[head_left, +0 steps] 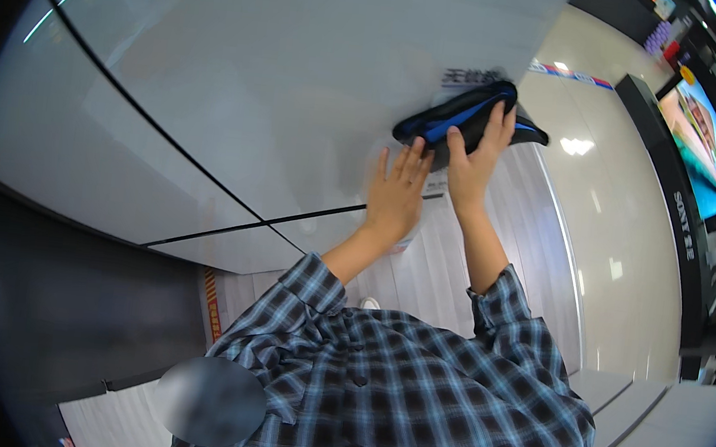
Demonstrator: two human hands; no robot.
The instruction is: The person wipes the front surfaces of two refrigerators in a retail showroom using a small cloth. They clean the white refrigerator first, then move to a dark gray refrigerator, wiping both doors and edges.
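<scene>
A black thing with blue panels [449,121], soft-looking and long, lies against the glossy grey cabinet door [285,85] close to its right edge; its exact kind does not show. My right hand [475,166] grips it from the near side, thumb and fingers apart across its black face. A black flap with blue trim [528,133] sticks out past those fingers. Just left of it, my left hand [396,197] has its fingers stretched out, their tips at the lower edge of the black-and-blue thing. Motion blurs the left fingers a little.
Dark seams [159,124] divide the cabinet's doors. A screen [705,142] on a dark stand is at the far right, beyond pale floor tiles [626,243]. White boxlike units [658,443] stand at the lower right. A dark panel [80,290] is at the left.
</scene>
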